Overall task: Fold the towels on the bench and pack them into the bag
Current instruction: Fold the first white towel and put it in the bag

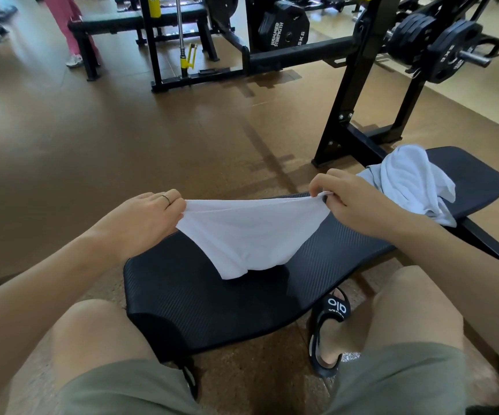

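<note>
A white towel (248, 235) hangs stretched between my two hands above the black padded bench (182, 295). My left hand (149, 217) pinches its left top corner; my right hand (341, 199) pinches the right top corner. The towel's lower edge droops onto the bench pad. A second white towel (413, 181) lies crumpled in a heap on the far right part of the bench, just beyond my right hand. No bag is in view.
My knees in green shorts straddle the bench end, with a black sandal (329, 327) on my right foot beside it. A black rack upright (350, 94) and weight plates (440, 43) stand behind the bench. A person in pink (71, 31) stands at the far left.
</note>
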Tool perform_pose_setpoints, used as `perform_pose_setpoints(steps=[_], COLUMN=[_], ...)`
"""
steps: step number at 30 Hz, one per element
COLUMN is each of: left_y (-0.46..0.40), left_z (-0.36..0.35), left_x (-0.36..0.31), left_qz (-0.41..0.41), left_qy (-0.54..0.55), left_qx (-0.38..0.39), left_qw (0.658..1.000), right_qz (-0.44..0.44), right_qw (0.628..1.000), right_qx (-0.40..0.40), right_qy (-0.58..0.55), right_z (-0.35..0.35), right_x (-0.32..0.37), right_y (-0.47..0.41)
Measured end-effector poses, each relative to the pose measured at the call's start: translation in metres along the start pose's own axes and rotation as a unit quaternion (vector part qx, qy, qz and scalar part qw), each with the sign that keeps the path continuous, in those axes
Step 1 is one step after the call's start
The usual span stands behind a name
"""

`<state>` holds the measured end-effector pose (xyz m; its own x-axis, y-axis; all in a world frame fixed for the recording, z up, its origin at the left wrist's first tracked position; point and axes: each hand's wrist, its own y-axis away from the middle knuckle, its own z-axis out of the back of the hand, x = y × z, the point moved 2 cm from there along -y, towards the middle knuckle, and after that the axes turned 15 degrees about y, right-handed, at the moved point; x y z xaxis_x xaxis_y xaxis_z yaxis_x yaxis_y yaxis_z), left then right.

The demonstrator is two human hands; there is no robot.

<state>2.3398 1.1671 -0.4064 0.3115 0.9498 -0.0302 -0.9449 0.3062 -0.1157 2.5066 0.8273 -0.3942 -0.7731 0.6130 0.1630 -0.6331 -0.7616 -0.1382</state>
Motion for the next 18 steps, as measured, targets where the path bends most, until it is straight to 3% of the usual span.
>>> perform_pose_setpoints(steps=[8,18], left_y=[-0.004,-0.007], left_z=[0.0,0.014], left_x=[-0.001,-0.007], left_qz=[0.129,0.156], left_qy=[0.116,0.169], left_qx=[-0.049,-0.142], left_qw=[0.984,0.963], right_qz=[-0.002,-0.127], right_qw=[1.0,0.986], right_qx=[0.014,-0.082], right_qy=[-0.01,-0.072], right_z=[-0.001,0.008], right_x=[0.001,-0.011], right_y=[0.004,0.003])
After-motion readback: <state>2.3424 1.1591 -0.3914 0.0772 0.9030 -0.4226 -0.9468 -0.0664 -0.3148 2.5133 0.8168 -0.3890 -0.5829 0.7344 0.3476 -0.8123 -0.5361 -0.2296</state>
